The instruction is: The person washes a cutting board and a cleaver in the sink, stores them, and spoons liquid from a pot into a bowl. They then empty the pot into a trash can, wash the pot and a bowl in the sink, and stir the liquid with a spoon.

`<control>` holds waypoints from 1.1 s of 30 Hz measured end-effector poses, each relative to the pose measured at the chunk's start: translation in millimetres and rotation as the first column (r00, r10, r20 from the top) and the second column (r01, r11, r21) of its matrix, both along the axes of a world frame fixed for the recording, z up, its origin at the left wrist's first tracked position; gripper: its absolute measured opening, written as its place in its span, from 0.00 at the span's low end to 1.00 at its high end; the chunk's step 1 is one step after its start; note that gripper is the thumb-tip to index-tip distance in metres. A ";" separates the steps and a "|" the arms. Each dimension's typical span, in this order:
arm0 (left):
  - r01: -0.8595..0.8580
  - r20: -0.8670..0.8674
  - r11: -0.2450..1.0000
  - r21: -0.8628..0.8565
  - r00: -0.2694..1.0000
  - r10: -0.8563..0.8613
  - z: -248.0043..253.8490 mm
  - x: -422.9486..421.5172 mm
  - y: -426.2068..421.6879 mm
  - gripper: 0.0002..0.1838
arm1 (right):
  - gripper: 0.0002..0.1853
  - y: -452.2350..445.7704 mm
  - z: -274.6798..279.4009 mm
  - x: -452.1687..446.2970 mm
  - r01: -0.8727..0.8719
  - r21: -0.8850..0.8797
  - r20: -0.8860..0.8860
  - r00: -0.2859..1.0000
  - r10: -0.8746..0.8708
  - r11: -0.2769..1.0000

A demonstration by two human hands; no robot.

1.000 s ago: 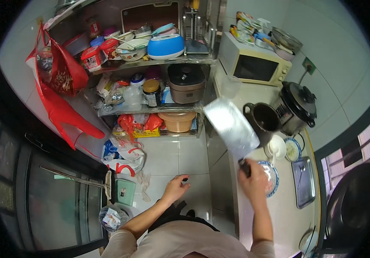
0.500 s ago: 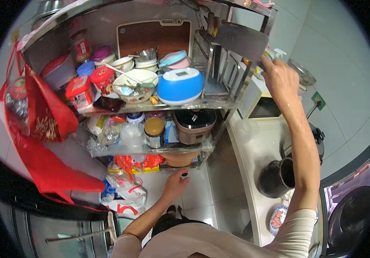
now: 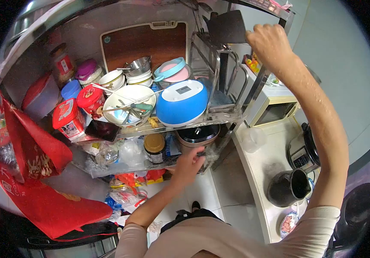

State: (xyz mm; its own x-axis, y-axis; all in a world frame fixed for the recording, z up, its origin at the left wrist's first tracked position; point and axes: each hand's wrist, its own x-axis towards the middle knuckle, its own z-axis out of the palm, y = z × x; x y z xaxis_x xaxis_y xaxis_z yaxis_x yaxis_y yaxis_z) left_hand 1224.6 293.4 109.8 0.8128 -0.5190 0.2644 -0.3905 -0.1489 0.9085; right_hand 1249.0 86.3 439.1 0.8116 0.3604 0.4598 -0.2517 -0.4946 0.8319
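Note:
My right hand (image 3: 271,43) is raised at the upper right, its fingers closed around the handle of a cleaver. The broad dark blade of the cleaver (image 3: 227,28) points left, over the metal rack (image 3: 216,64) at the right end of the upper shelf. Its handle is hidden in my fist. Lower down, in front of the rice cooker (image 3: 198,133), my left hand (image 3: 188,167) has its fingers curled towards the thumb. A small dark bit shows at those fingertips, too small to name. Left of the rack sits a blue and white box with a small display (image 3: 181,103).
The upper shelf carries a bowl of utensils (image 3: 129,105), red tubs (image 3: 69,118), a dark phone-like slab (image 3: 102,130) and a cutting board (image 3: 146,47). A red bag (image 3: 39,172) hangs left. On the right counter stand a black pot (image 3: 288,187) and a microwave (image 3: 275,112).
My right hand has carried the cleaver leftward and up, over the rack. My left hand has risen to the lower shelf's edge. The view has shifted.

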 end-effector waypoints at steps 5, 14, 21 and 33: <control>-0.060 0.250 0.984 -0.170 0.963 0.102 89.5 50.7 -25.9 0.21 | 0.02 16.5 19.6 5.1 0.039 0.002 -0.019 0.999 -0.039 0.999; -0.123 0.454 0.968 -0.221 0.865 0.213 192.7 156.4 -112.8 0.46 | 0.09 34.3 42.0 4.8 0.016 -0.090 -0.172 0.985 -0.031 0.996; -0.109 0.477 0.957 -0.268 0.848 0.230 194.7 170.7 -131.2 0.52 | 0.09 30.7 46.5 0.3 -0.089 -0.084 -0.182 0.981 0.073 0.992; -0.150 0.742 0.980 -0.133 0.640 0.199 173.9 212.8 -158.1 0.20 | 0.10 32.8 23.3 24.3 -0.011 -0.295 -0.134 0.991 -0.030 0.955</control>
